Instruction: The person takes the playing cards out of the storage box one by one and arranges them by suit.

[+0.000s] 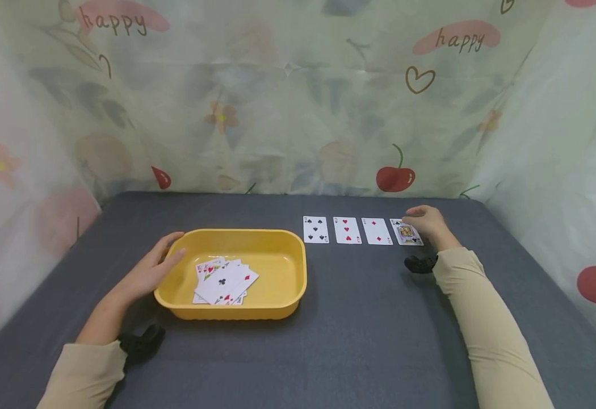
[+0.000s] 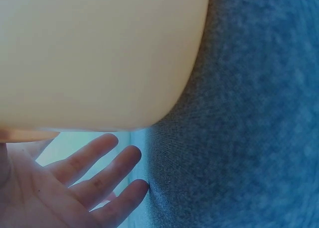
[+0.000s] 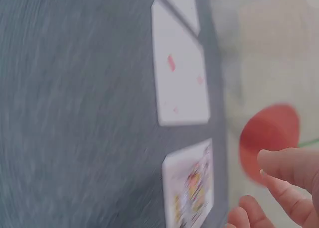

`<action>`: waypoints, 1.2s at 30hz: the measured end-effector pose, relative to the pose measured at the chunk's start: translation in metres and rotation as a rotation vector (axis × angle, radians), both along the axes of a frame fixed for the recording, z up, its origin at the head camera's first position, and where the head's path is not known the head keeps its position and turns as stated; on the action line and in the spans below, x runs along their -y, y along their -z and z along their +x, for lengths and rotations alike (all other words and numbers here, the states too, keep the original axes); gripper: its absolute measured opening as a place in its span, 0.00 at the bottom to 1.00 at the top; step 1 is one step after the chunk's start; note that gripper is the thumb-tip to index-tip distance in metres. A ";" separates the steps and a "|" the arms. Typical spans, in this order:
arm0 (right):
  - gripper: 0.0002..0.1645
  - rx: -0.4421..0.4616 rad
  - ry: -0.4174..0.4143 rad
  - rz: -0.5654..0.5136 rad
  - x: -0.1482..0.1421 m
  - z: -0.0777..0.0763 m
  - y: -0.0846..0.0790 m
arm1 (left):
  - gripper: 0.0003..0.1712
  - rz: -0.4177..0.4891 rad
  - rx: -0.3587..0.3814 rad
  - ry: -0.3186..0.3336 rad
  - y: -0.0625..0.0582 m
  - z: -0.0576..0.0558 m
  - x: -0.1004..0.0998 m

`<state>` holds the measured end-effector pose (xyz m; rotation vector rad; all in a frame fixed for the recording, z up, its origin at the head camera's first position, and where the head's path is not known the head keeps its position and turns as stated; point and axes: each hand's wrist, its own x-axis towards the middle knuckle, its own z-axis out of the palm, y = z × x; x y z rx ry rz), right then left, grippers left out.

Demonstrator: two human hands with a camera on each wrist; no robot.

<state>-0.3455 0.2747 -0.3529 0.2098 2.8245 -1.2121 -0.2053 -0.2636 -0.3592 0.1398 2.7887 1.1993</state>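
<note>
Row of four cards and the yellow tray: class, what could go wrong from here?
The right hand, close over the face card, might nudge it crooked. The left hand, at the side of the yellow tray, could push it into the nearby five of spades. If the tray tips, the overlapping cards inside may slide.

Beneath the left hand [image 1: 147, 271] and right hand [image 1: 432, 227] spreads a dark grey table [image 1: 364, 341], beyond them rises a pale green backdrop [image 1: 288, 96] printed with a red cherry [image 1: 395, 178], and a whiter left sheet [image 1: 27, 113] and right sheet [image 1: 558, 204] hang outward of each.
</note>
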 end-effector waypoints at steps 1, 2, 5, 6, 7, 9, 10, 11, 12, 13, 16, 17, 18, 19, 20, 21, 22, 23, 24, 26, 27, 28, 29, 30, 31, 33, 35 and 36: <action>0.28 0.000 -0.022 -0.011 0.003 0.001 -0.002 | 0.39 0.000 0.000 0.001 0.000 0.000 0.000; 0.29 0.001 -0.042 -0.018 0.006 0.001 -0.005 | 0.39 0.000 0.001 0.002 0.000 0.000 0.000; 0.29 -0.002 -0.106 -0.036 0.020 0.004 -0.014 | 0.39 -0.002 0.000 0.006 0.000 -0.001 0.001; 0.28 -0.005 -0.127 -0.036 0.025 0.005 -0.017 | 0.39 -0.002 -0.001 0.008 0.001 -0.001 0.001; 0.28 -0.010 -0.149 -0.041 0.031 0.007 -0.020 | 0.39 -0.002 -0.003 0.009 0.001 -0.001 0.001; 0.27 -0.023 -0.194 -0.052 0.044 0.011 -0.026 | 0.39 -0.002 -0.005 0.011 0.001 -0.001 0.001; 0.27 -0.028 -0.215 -0.057 0.051 0.013 -0.029 | 0.39 -0.001 -0.007 0.012 0.001 -0.001 0.001; 0.26 -0.031 -0.234 -0.063 0.058 0.015 -0.032 | 0.39 0.000 -0.008 0.012 0.001 -0.001 0.001; 0.26 -0.036 -0.257 -0.070 0.065 0.017 -0.034 | 0.39 0.000 -0.010 0.012 0.001 -0.001 0.001; 0.26 -0.043 -0.285 -0.078 0.072 0.019 -0.037 | 0.39 0.001 -0.011 0.012 0.002 -0.001 0.001; 0.25 -0.059 -0.364 -0.113 0.093 0.025 -0.044 | 0.39 -0.002 -0.009 0.008 0.001 -0.001 0.001; 0.24 -0.068 -0.392 -0.121 0.100 0.027 -0.046 | 0.39 -0.002 -0.007 0.006 0.001 -0.001 0.001; 0.24 -0.077 -0.420 -0.125 0.107 0.029 -0.048 | 0.39 -0.003 -0.004 0.005 0.001 -0.001 0.001; 0.24 -0.083 -0.446 -0.134 0.115 0.032 -0.050 | 0.39 -0.003 -0.002 0.003 0.001 -0.001 0.001; 0.24 -0.090 -0.471 -0.137 0.122 0.034 -0.053 | 0.39 -0.004 0.001 0.001 0.001 -0.001 0.001; 0.23 -0.094 -0.494 -0.134 0.130 0.037 -0.055 | 0.40 -0.003 0.004 0.000 0.001 -0.001 0.001; 0.22 -0.095 -0.518 -0.130 0.137 0.040 -0.057 | 0.40 -0.003 0.006 -0.001 0.000 -0.001 0.001; 0.21 -0.095 -0.543 -0.131 0.145 0.043 -0.059 | 0.40 -0.001 0.006 0.000 0.000 -0.001 0.001; 0.20 -0.093 -0.572 -0.137 0.152 0.045 -0.061 | 0.40 -0.001 0.008 -0.001 0.000 -0.001 0.001; 0.18 -0.087 -0.633 -0.146 0.166 0.050 -0.064 | 0.40 -0.001 0.012 -0.002 0.000 -0.001 0.001; 0.17 -0.083 -0.659 -0.149 0.173 0.052 -0.066 | 0.40 -0.001 0.013 -0.002 0.000 -0.001 0.001; 0.17 -0.080 -0.689 -0.151 0.181 0.053 -0.067 | 0.40 -0.001 0.015 -0.003 0.000 -0.001 0.001; 0.16 -0.077 -0.718 -0.153 0.188 0.055 -0.068 | 0.40 -0.002 0.017 -0.005 0.000 -0.001 0.001; 0.16 -0.074 -0.745 -0.153 0.195 0.057 -0.069 | 0.41 -0.003 0.019 -0.007 0.000 -0.001 0.001; 0.16 -0.070 -0.771 -0.151 0.203 0.058 -0.070 | 0.41 -0.004 0.021 -0.008 -0.001 -0.001 0.001; 0.16 -0.068 -0.832 -0.152 0.217 0.060 -0.070 | 0.41 -0.004 0.024 -0.011 0.000 -0.001 0.001; 0.16 -0.064 -0.900 -0.163 0.231 0.061 -0.070 | 0.41 -0.006 0.027 -0.014 0.000 0.000 0.001; 0.16 -0.061 -0.930 -0.166 0.238 0.062 -0.070 | 0.41 -0.005 0.029 -0.014 0.000 0.000 0.002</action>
